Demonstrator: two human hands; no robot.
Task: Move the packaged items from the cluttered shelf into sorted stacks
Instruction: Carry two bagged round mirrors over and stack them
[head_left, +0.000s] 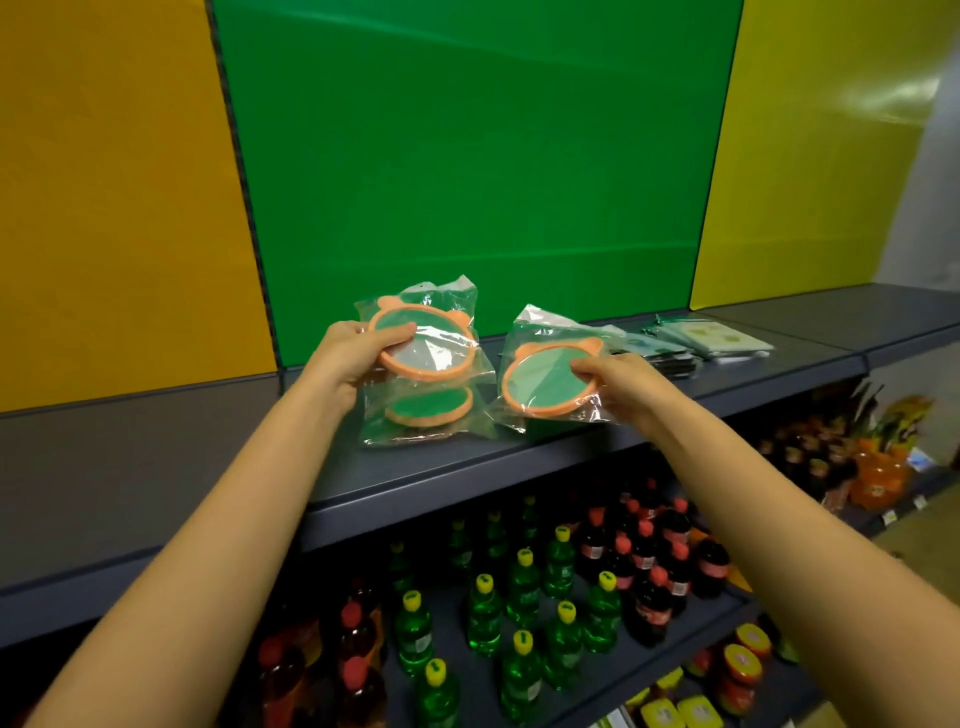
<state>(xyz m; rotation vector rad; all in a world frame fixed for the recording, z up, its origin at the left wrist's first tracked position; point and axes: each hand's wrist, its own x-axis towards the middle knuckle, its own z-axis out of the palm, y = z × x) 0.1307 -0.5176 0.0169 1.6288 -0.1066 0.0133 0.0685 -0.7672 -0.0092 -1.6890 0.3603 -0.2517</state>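
Head view: a bagged mirror (423, 345) is pinched in the left hand (353, 358), held just above one already laid on the shelf (571, 457), so a stack looks barely started. Another bagged mirror (550, 379) is pinched by the right hand (623, 382). A flat pile of packets (706, 340) is left unsorted further right. Plenty of bare shelf is seen to the left; the front edge is close, though.

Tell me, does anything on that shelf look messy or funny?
A little. The flat packets at the right of the shelf lie fanned out at different angles, not squared up. The left hand holds one bagged orange mirror over another; the right hand grips a third. Nothing looks broken or spilled.
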